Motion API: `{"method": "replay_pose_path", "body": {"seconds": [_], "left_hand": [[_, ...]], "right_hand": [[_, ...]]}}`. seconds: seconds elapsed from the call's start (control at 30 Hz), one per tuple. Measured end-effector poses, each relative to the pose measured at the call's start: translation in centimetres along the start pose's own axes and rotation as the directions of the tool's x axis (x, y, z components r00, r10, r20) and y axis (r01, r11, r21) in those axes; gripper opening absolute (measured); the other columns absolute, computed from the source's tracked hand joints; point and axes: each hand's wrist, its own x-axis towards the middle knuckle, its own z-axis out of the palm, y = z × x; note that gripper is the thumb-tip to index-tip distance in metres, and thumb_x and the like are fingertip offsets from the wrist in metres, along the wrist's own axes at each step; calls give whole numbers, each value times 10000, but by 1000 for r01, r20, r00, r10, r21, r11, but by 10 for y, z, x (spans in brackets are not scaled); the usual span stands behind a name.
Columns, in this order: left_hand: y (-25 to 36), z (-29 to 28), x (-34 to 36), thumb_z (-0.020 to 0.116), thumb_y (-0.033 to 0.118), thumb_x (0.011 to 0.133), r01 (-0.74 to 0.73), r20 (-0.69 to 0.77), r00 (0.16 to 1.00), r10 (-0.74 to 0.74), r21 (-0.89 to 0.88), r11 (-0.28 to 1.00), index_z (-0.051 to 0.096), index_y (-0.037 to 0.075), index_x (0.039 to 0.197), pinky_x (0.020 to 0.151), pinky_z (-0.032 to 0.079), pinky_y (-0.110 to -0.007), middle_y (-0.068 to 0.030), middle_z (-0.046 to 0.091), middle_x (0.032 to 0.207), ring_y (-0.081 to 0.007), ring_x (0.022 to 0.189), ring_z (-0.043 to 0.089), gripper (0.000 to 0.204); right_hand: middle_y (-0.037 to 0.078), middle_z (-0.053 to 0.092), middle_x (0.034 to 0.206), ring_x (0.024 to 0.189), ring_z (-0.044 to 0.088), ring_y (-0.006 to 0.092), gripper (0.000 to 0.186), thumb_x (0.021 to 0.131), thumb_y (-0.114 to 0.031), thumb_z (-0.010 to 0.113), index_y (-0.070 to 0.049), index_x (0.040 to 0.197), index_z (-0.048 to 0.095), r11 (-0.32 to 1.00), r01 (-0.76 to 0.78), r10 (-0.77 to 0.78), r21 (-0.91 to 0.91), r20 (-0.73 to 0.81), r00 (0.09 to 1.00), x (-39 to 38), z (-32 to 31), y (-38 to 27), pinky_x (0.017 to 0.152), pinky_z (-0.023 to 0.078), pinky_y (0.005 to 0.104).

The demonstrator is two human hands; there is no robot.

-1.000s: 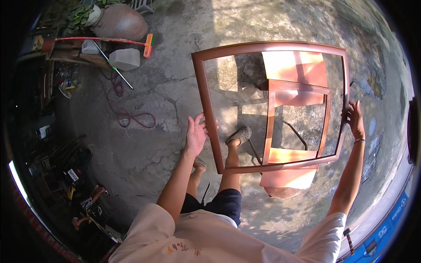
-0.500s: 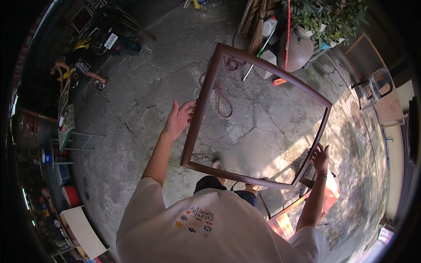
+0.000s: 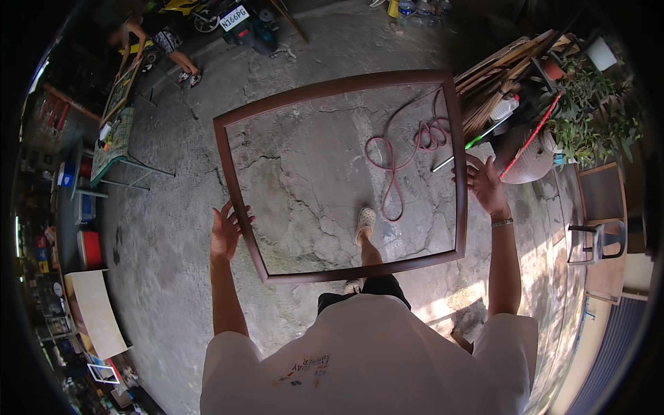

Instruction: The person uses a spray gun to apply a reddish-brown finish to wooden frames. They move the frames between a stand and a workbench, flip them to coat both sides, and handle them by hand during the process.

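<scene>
Near tangled reddish hose (image 3: pixel 394 168) on grey concrete (image 3: pixel 166 235), holds brown rectangular frame (image 3: pixel 461 218) with spread-fingered left hand (image 3: pixel 225 234) and right hand (image 3: pixel 488 187).

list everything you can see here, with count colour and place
frame: 1, dark brown, held up, centre
cord: 1, reddish, floor, seen through frame
floor: 1, grey, cracked, underfoot
clay jar: 1, brown, right
pole: 1, red, across jar
plants: several, green, upper right
bottles: several, clear, top
chair: 1, grey, right
table: 1, green-topped, left
box: 1, red, left
left-edge clutter: uncounted, too dark
motorcycle: 1, dark, top
co-worker: 1, dark patterned shorts, upper left
shirt: 1, white, bottom
clogs: 2, beige, worn
left grip: 1, frame's left side
right grip: 1, frame's right side
</scene>
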Motion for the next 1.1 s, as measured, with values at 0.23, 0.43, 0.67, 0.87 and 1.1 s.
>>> {"method": "replay_pose_path", "body": {"seconds": [0.23, 0.43, 0.67, 0.87, 1.1], "left_hand": [[50, -27, 139, 385, 762, 900, -29, -129, 992, 9, -154, 988, 409, 111, 1439, 977, 432, -453, -172, 550, 1322, -353, 1118, 588, 845], [97, -25, 270, 387, 757, 904, -30, -177, 984, -9, -219, 975, 371, 120, 1468, 968, 429, -463, -172, 513, 1357, -355, 1117, 575, 851], [156, 20, 499, 428, 697, 928, -24, 24, 999, 32, -270, 962, 374, 107, 1470, 945, 474, -454, -174, 494, 1384, -363, 1145, 569, 804], [218, 70, 716, 477, 671, 926, 5, 199, 979, 47, -252, 968, 312, 101, 1497, 945, 473, -428, -170, 480, 1390, -354, 1161, 556, 823], [296, 154, 946, 489, 585, 968, 44, 302, 953, -7, -115, 992, 320, 153, 1514, 944, 463, -424, -136, 514, 1355, -313, 1152, 561, 716]], "right_hand": [[39, 604, 1148, 995, 549, 132, 933, 923, -775, 284, -13, 1440, 432, 1000, 10, -5, -27, 160, 987, 224, 21, -87, 899, 418, 274], [92, 603, 1192, 1059, 569, 183, 975, 919, -786, 249, 21, 1437, 427, 1000, 1, 5, -21, 328, 945, 404, 17, -193, 939, 434, 315], [70, 620, 1205, 1076, 586, 164, 959, 926, -781, 232, 4, 1424, 466, 954, 86, -15, -286, 242, 970, 566, -33, -317, 941, 444, 303], [45, 624, 1171, 1024, 580, 124, 928, 944, -757, 233, 2, 1411, 490, 914, 134, -110, -384, 84, 990, 666, -77, -392, 904, 449, 278], [107, 618, 1258, 1096, 619, 208, 910, 944, -747, 267, -2, 1441, 426, 959, 50, -133, -279, -290, 948, 763, -177, -428, 968, 450, 334]]}}
